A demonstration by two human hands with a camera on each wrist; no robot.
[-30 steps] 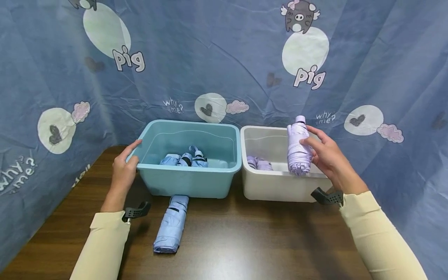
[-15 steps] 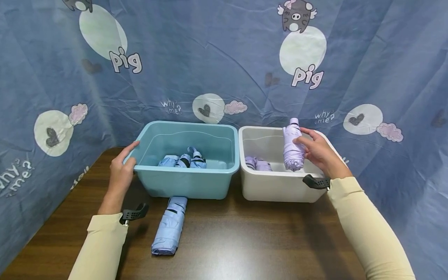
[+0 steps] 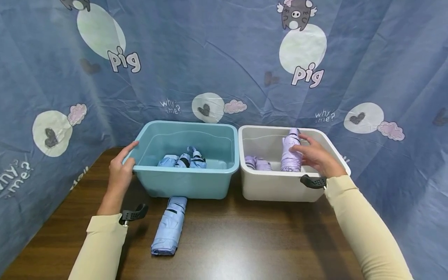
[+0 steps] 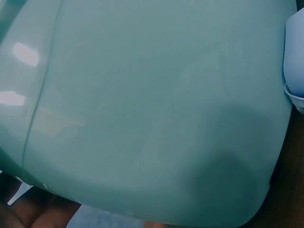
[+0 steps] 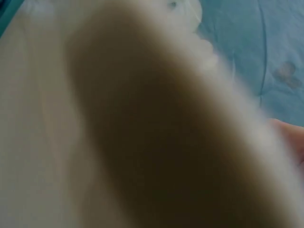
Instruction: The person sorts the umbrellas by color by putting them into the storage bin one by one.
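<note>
My right hand (image 3: 316, 157) holds a folded lilac umbrella (image 3: 291, 153) inside the white bin (image 3: 280, 188), thumb on its near side. The umbrella leans with its handle end up and back. Two lilac umbrellas (image 3: 258, 163) lie at the bin's left, partly hidden by the front wall. My left hand (image 3: 120, 171) grips the left rim of the teal bin (image 3: 185, 182); in the left wrist view, its fingers (image 4: 52, 213) show below that bin's wall. Several folded blue umbrellas (image 3: 183, 160) lie inside the teal bin.
A folded blue umbrella (image 3: 169, 227) lies on the brown wooden table (image 3: 245, 241) in front of the teal bin. Both bins stand side by side against a blue printed curtain (image 3: 224, 58). A blurred pale edge (image 5: 166, 123) fills much of the right wrist view.
My right hand has moved left and then down, lowering the lilac umbrella from above the white bin's front rim into the bin. The left hand keeps its grip on the teal rim.
</note>
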